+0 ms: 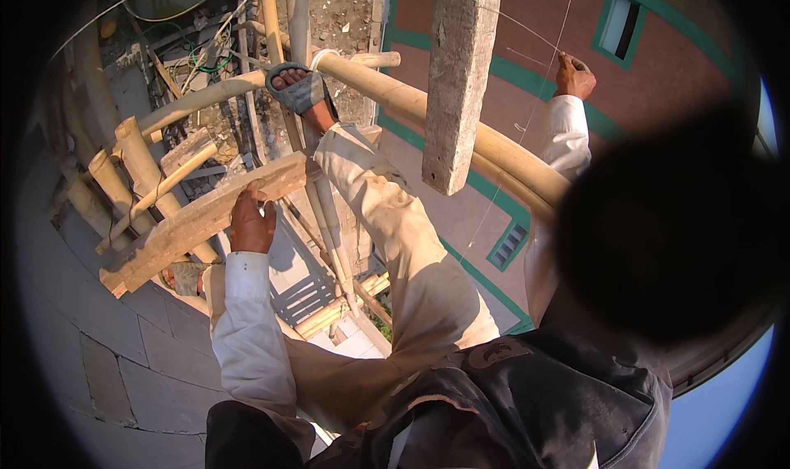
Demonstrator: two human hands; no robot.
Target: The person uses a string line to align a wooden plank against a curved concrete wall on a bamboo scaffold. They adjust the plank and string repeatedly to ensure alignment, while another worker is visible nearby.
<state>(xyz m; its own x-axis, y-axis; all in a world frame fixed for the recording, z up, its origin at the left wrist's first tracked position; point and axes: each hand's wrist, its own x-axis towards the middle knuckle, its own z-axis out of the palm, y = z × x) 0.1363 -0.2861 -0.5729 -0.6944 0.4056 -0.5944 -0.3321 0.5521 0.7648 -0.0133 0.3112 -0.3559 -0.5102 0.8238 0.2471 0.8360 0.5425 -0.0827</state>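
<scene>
My left hand [253, 220] is over the near edge of a thick wooden plank [177, 229], its fingers curled and thumb bent toward them. Whatever is in that pinch, if anything, is too small to make out. Far to the right, my right hand [574, 76] is raised, pinching a thin white string [502, 14] that runs up to the left. Another fine thread [541, 99] hangs close to that hand, with a small knot or loop lower down. One sandalled foot [302, 90] rests by the bamboo joint; the other sandal [186, 279] shows beyond the plank's near edge.
A bamboo pole [378, 86] crosses toward the right, beneath an upright wooden beam [461, 82]. Several cut bamboo ends [136, 152] stand left. Far below lie rubble ground and a metal grille [309, 296]. A grey block wall [156, 362] curves left; a dark blurred shape [675, 230] blocks the right.
</scene>
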